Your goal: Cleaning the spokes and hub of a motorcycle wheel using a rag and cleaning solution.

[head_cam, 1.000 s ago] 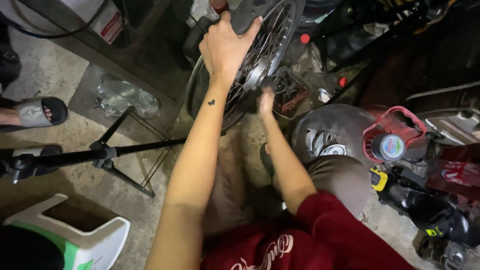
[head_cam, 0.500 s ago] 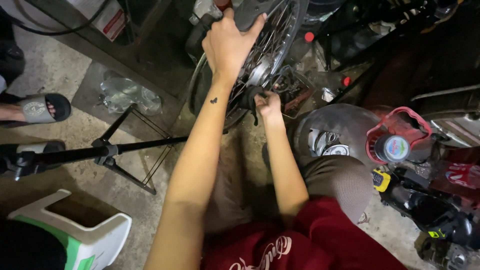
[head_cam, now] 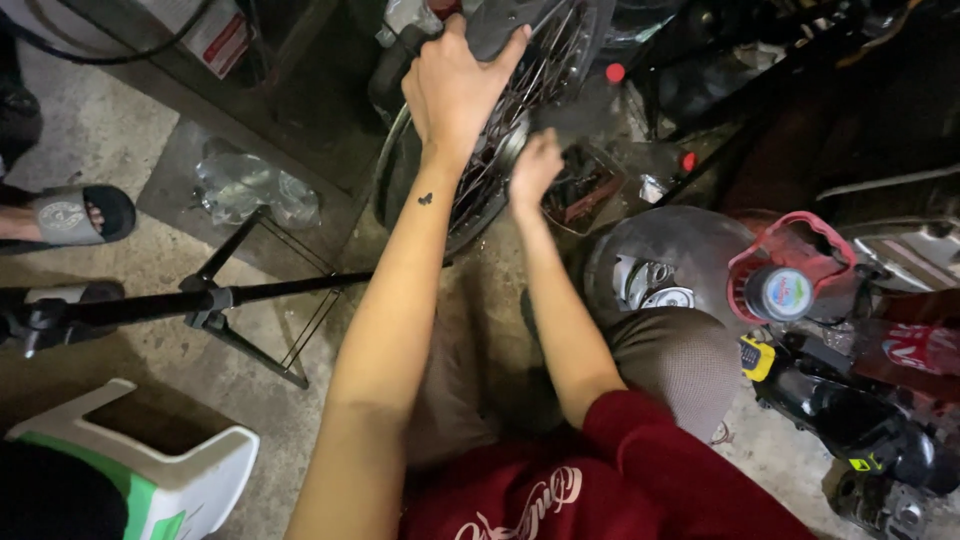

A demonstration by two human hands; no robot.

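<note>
A spoked motorcycle wheel [head_cam: 552, 62] with a dark tyre [head_cam: 398, 185] stands upright in front of me. My left hand [head_cam: 455, 85] reaches up and grips the tyre at the wheel's top, fingers curled over the rim. Just right of the hub, my right hand [head_cam: 535, 165] is blurred, with its fingers bunched. I cannot tell whether it holds anything. My knee in grey trousers [head_cam: 675, 355] sits below the right arm.
A black tripod stand [head_cam: 200, 300] crosses the concrete floor at left, with a white and green plastic stool [head_cam: 150, 470] below it. Another person's sandalled foot [head_cam: 70, 215] is far left. A grey round cover [head_cam: 660, 250], a red-handled container [head_cam: 790, 280] and a black tool [head_cam: 830, 410] crowd the right.
My right hand has lifted a little along the hub and now blurs with motion. My left hand keeps its grip on the tyre.
</note>
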